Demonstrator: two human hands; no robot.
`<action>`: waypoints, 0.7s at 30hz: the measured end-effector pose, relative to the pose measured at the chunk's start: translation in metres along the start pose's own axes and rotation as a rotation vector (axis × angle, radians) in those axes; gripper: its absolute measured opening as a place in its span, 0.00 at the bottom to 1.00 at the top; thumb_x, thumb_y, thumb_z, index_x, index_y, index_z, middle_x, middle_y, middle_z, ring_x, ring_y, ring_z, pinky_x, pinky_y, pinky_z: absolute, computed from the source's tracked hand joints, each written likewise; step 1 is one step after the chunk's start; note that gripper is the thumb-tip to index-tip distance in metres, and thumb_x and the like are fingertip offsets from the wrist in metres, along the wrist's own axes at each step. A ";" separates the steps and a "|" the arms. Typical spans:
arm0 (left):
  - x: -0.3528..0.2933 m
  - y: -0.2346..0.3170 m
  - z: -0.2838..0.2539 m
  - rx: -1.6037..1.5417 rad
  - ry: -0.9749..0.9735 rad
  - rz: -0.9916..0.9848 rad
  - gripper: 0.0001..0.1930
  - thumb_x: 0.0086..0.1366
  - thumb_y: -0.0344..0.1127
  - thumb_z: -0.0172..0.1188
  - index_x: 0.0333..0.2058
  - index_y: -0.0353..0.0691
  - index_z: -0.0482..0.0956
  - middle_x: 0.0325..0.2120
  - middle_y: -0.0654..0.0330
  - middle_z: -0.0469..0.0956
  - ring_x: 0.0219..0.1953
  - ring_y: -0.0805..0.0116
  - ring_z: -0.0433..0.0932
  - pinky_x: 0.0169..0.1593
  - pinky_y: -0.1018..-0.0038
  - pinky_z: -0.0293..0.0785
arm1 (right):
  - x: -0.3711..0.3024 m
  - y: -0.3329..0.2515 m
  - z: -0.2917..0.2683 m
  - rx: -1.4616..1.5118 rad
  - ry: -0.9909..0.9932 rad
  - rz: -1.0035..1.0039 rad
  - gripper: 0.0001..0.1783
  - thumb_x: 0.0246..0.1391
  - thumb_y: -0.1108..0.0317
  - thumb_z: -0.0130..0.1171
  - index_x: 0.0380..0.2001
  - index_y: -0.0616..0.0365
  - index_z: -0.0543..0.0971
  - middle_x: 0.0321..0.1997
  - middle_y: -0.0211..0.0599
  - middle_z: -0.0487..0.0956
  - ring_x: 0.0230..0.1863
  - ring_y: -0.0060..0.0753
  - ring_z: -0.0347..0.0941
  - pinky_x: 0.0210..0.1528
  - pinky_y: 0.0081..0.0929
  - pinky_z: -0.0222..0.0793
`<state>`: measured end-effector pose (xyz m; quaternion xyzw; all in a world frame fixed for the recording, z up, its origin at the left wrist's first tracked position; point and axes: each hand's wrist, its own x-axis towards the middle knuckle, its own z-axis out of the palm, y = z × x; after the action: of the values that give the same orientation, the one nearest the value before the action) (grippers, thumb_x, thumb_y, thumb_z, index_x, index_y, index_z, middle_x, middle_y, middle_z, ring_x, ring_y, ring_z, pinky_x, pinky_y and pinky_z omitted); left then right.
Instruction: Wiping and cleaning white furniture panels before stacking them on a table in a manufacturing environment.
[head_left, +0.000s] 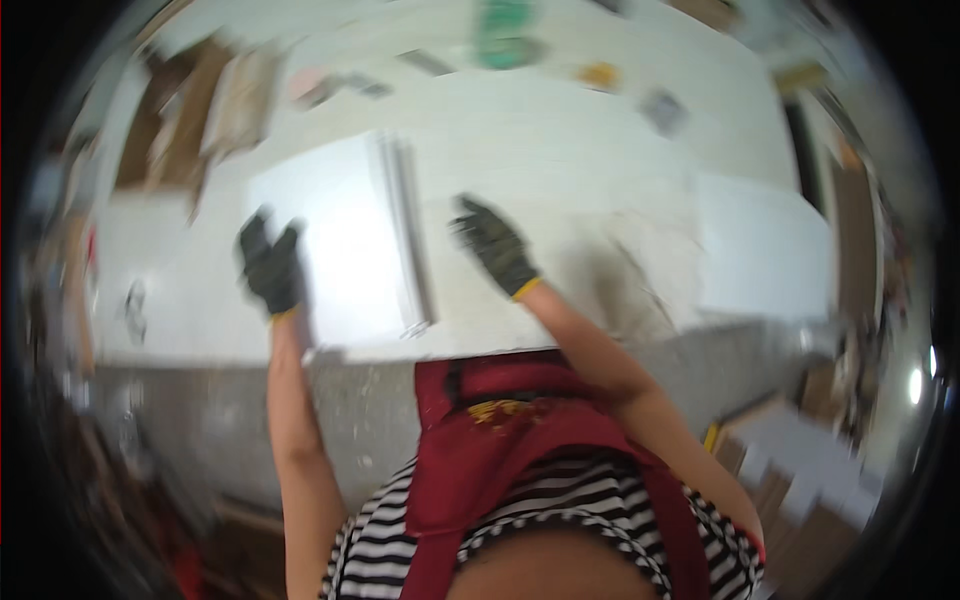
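Note:
A white rectangular panel [345, 240], or a small stack of them with dark-lined right edges, lies on the pale worktable near its front edge. Beside its left edge is my left hand [270, 262] in a dark glove with a yellow cuff. The thumb stands apart from the fingers at the panel's border; whether it touches is blurred. My right hand [493, 240], gloved the same way, hovers over the table right of the panel. Its fingers reach out to the left, loosely bent, with nothing visible in them.
An open cardboard box [170, 120] stands at the far left. Across the back lie a green roll-shaped object [503, 35], a yellow item [599, 76] and a grey square piece [663, 112]. Another white sheet [762, 245] rests at the right. Boxes and boards [800, 465] sit low on the right.

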<state>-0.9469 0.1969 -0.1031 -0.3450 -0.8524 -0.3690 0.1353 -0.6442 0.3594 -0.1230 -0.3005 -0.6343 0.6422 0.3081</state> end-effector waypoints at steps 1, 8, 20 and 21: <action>-0.001 -0.006 -0.007 -0.058 0.003 -0.062 0.26 0.50 0.34 0.73 0.48 0.35 0.76 0.46 0.56 0.76 0.50 0.62 0.73 0.55 0.70 0.70 | -0.004 0.006 -0.001 -0.257 0.021 -0.130 0.22 0.59 0.67 0.57 0.56 0.58 0.71 0.48 0.40 0.77 0.44 0.31 0.75 0.52 0.27 0.72; 0.010 0.006 -0.025 -0.063 -0.137 -0.178 0.27 0.57 0.35 0.68 0.54 0.37 0.72 0.54 0.57 0.71 0.56 0.64 0.69 0.58 0.72 0.66 | -0.037 -0.103 -0.094 -1.416 0.336 -0.457 0.27 0.52 0.53 0.62 0.55 0.49 0.74 0.55 0.36 0.75 0.58 0.42 0.69 0.60 0.44 0.63; -0.040 0.191 -0.005 -0.501 -0.017 -0.164 0.22 0.63 0.27 0.59 0.56 0.33 0.71 0.55 0.57 0.72 0.53 0.68 0.72 0.57 0.72 0.68 | -0.131 -0.062 -0.204 -0.805 0.046 -0.183 0.24 0.44 0.69 0.64 0.49 0.53 0.78 0.48 0.35 0.79 0.51 0.38 0.73 0.57 0.37 0.64; -0.050 0.214 0.002 -0.669 -0.054 -0.231 0.22 0.63 0.25 0.58 0.57 0.34 0.70 0.55 0.57 0.73 0.52 0.69 0.72 0.55 0.74 0.70 | -0.131 -0.070 -0.214 -0.616 0.114 -0.151 0.22 0.46 0.69 0.63 0.48 0.54 0.78 0.48 0.36 0.79 0.51 0.37 0.73 0.57 0.37 0.65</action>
<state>-0.7633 0.2789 -0.0136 -0.2813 -0.7208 -0.6315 -0.0502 -0.3942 0.3931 -0.0569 -0.3672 -0.8011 0.3773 0.2845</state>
